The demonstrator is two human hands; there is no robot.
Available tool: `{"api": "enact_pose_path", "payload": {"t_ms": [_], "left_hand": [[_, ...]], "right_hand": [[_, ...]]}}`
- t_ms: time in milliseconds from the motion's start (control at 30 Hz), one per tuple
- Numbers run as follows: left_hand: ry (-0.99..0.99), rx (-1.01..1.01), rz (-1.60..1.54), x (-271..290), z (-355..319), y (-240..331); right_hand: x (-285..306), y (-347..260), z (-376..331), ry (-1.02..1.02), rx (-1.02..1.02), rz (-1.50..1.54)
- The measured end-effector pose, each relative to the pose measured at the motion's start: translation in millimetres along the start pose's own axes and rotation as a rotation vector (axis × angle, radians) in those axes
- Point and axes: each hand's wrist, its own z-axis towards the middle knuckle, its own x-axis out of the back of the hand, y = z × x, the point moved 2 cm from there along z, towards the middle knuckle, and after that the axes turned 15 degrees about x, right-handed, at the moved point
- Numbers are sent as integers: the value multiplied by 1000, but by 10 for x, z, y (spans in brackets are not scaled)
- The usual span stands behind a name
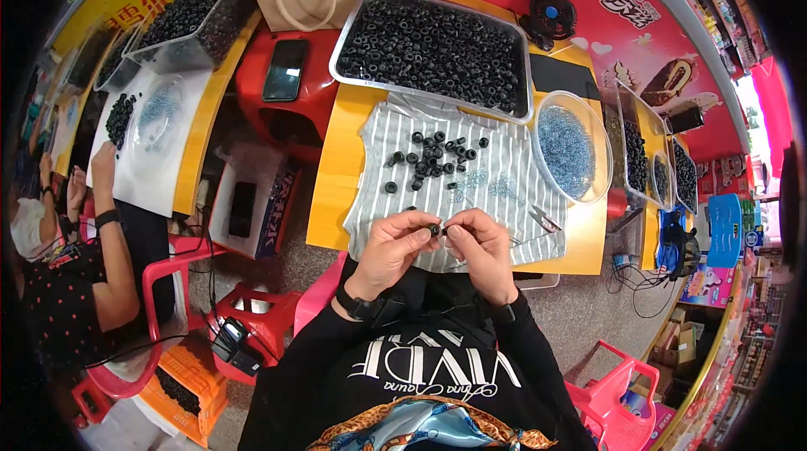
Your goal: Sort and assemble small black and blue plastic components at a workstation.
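Note:
Over the near edge of the striped cloth (387,148), my hands meet fingertip to fingertip. A small black ring-shaped part (435,231) is pinched between the thumb and finger of my left hand (382,256). My right hand (483,251) is closed in a pinch right beside it; what its fingertips hold is too small to make out. Several loose black ring-shaped parts (433,157) lie in a heap on the cloth. Tiny clear rings (503,186) are scattered to their right. A pair of tweezers or small scissors (545,219) rests at the cloth's right side.
Behind the cloth stands a metal tray (528,73) full of black parts. To its right are a round tub (602,186) of clear rings and a small black fan (551,15). A phone (286,70) lies on a red stool. At left, another person's arm (109,224) reaches a neighbouring table.

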Motion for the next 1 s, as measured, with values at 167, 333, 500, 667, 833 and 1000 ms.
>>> {"api": "enact_pose_path", "payload": {"t_ms": [167, 333, 500, 667, 833, 1000], "left_hand": [[-2, -24, 40, -30, -1, 5], [15, -64, 72, -53, 3, 20], [43, -86, 119, -83, -3, 27], [30, -89, 107, -49, -2, 12], [52, -107, 158, -56, -3, 8], [50, -104, 157, -60, -2, 21]], "right_hand": [[-18, -8, -4, 0, -2, 31], [-70, -47, -11, 3, 11, 43], [-78, -41, -24, -17, 38, 39], [-106, -33, -34, 7, 63, 121], [-40, 45, -66, -1, 50, 114], [-47, 63, -62, 30, 23, 148]]}}
